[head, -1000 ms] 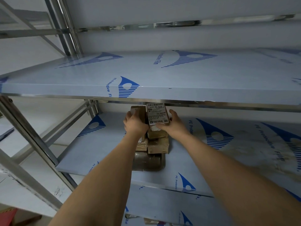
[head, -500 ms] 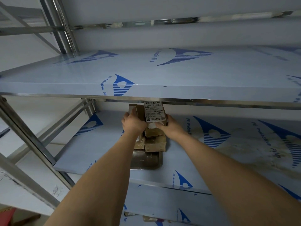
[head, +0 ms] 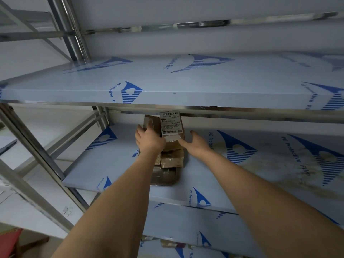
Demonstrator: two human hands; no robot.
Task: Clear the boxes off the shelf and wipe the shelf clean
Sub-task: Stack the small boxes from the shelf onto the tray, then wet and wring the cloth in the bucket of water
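A stack of small brown cardboard boxes [head: 172, 159] stands on the middle shelf [head: 115, 164], just under the upper shelf's edge. The top box [head: 170, 125] carries a white shipping label and leans upright. My left hand [head: 149, 139] lies against the left side of the upper boxes, its fingers pointing up along the cardboard. My right hand [head: 194, 144] is spread to the right of the stack, and only a fingertip is near the labelled box's lower corner. The stack's back is hidden.
All shelves wear pale protective film with blue logos. The upper shelf [head: 186, 84] overhangs the stack closely. Brownish stains [head: 290, 164] mark the middle shelf's right part. Steel posts [head: 33, 146] stand at the left. More boxes [head: 171, 243] show on the shelf below.
My right hand has come off the labelled box and spread its fingers, drifting slightly right. The left hand stays on the stack, and the boxes have not moved.
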